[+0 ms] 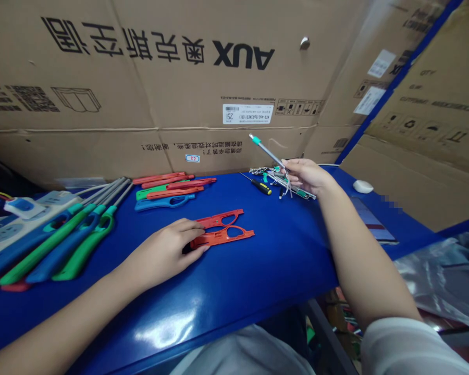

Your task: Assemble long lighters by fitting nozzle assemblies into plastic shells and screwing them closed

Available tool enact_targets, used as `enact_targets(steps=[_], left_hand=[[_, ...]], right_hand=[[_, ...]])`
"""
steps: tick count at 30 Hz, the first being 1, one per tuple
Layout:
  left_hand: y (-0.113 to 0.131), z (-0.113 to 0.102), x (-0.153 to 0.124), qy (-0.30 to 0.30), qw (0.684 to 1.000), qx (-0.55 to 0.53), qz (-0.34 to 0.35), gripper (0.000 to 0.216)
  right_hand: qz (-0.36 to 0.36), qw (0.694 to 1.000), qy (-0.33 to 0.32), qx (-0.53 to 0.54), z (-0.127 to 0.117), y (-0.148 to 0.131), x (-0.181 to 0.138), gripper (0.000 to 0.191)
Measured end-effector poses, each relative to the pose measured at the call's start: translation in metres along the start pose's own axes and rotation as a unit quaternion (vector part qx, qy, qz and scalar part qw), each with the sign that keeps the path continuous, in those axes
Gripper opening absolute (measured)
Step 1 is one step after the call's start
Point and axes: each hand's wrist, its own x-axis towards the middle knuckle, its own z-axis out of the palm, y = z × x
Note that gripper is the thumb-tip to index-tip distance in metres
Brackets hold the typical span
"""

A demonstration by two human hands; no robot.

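Observation:
My left hand [172, 250] is closed over the near ends of two red plastic handle halves [222, 237], which lie side by side on the blue table with their trigger loops pointing away from it. My right hand [307, 176] is raised over the back of the table and pinches a grey metal lighter tube [271, 155] with a green collar near its tip. Thin wires hang below the fingers. Under that hand lies a pile of similar tubes with wires [297, 188]. A yellow-and-black screwdriver [261, 186] rests just left of the pile.
Long-nosed lighters [78, 250] in blue and green lie on the left beside a white power strip [11, 229]. Red, green and blue handle shells [168, 190] are grouped at the back. Cardboard walls [172, 104] close off the rear and right. A white mouse-shaped object [362, 186] sits at right.

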Motion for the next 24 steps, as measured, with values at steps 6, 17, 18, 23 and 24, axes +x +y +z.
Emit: enact_targets(steps=[6, 17, 18, 23, 24], left_hand=[[-0.004, -0.004, -0.001, -0.023, 0.999, 0.022, -0.004, 0.028], [0.025, -0.01, 0.005, 0.107, 0.961, -0.211, -0.141, 0.05], [0.028, -0.01, 0.005, 0.097, 0.949, -0.262, -0.149, 0.05], [0.041, -0.011, 0.006, 0.038, 0.9, -0.4, -0.17, 0.041], [0.043, -0.012, 0.005, 0.042, 0.897, -0.405, -0.173, 0.037]], right_hand=[[-0.024, 0.972, -0.056, 0.227, 0.014, -0.011, -0.006, 0.021], [0.001, 0.917, -0.214, 0.337, 0.111, -0.027, -0.037, 0.037], [0.0, 0.912, -0.221, 0.345, 0.119, -0.026, -0.041, 0.037], [-0.002, 0.9, -0.256, 0.352, 0.145, -0.023, -0.054, 0.033], [-0.004, 0.901, -0.259, 0.347, 0.147, -0.022, -0.055, 0.033]])
